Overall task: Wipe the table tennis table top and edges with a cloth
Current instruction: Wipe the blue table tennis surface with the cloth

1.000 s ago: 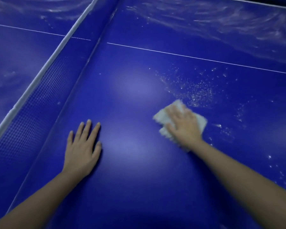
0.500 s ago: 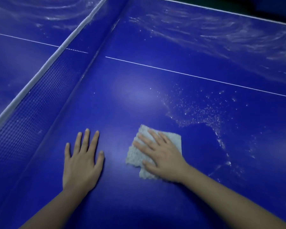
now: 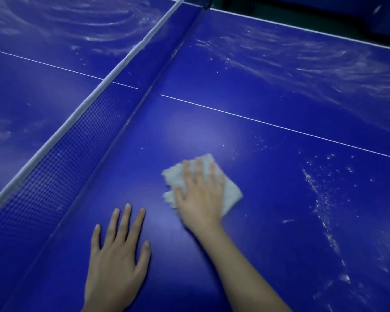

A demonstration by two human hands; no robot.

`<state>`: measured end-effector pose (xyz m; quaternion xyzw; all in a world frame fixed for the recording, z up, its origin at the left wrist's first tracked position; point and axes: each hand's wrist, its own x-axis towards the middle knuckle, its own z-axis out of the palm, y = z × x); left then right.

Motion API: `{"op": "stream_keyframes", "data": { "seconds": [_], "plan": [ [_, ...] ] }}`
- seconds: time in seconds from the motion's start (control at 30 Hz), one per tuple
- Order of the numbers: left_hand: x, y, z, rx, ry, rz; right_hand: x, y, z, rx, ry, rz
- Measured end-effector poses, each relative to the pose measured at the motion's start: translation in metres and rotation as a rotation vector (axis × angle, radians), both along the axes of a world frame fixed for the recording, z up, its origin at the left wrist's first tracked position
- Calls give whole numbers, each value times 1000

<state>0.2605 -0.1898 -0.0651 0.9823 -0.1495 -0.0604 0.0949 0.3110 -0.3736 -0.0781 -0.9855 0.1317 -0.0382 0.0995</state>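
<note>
The blue table tennis table top (image 3: 268, 176) fills the view, with a white centre line running across it. A white cloth (image 3: 231, 192) lies flat on the near half. My right hand (image 3: 200, 194) presses down on the cloth with fingers spread, covering most of it. My left hand (image 3: 116, 264) rests palm down on the bare table, fingers apart, just left of and nearer than the cloth. White droplets and streaks (image 3: 320, 199) speckle the surface to the right of the cloth.
The net (image 3: 54, 167) with its white top band runs diagonally at the left, close to my left hand. Swirled wet smears (image 3: 313, 64) cover the far part of the table. The far white edge (image 3: 302, 30) borders dark floor.
My right hand slid the cloth leftward across the droplets toward my left hand, then a little forward. The patch near the cloth has fewer droplets. The left hand stayed planted.
</note>
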Motion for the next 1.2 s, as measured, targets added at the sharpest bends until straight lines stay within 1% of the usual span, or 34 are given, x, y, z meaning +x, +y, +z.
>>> {"op": "stream_keyframes", "data": {
  "seconds": [0.07,0.13,0.2,0.27,0.33,0.43,0.53,0.6,0.67,0.73,0.8,0.83,0.9,0.97,1.03,1.1,1.13,1.2],
  "plan": [
    [2,-1,2,4,-17,-1,36,32,-2,37,7,216],
    [3,-1,3,14,-36,-8,73,47,-2,19,33,361],
    [3,-1,3,8,-41,-14,111,49,-1,-26,81,418],
    [4,0,3,2,-40,-20,144,32,4,-70,80,392],
    [3,0,2,-3,-36,-22,160,-6,10,-94,13,274],
    [3,0,2,-22,-45,-25,145,-89,11,-112,-65,-38],
    [3,0,1,-26,-50,-31,98,-172,11,-107,-14,-382],
    [2,0,1,-23,-46,-25,62,-212,13,-103,49,-552],
    [2,0,1,-28,-41,-19,33,-229,14,-74,102,-685],
    [1,0,1,-21,-41,-19,23,-222,12,-36,109,-756],
    [0,-1,1,-22,-38,-13,32,-193,14,-35,73,-715],
    [0,-1,1,-27,-39,-11,40,-173,15,-38,40,-641],
    [1,-1,1,-35,-49,-7,56,-126,12,-76,-7,-411],
    [1,-3,1,-44,-58,2,63,-90,6,-100,1,-192],
    [1,-5,1,-53,-64,17,64,-90,6,-52,33,-97],
    [1,-6,0,-62,-71,29,57,-126,11,-58,30,-90],
    [1,-6,-1,-67,-71,34,48,-153,13,-78,4,-136],
    [2,-7,-2,-76,-59,46,19,-217,16,-97,-27,-330]
  ]
}}
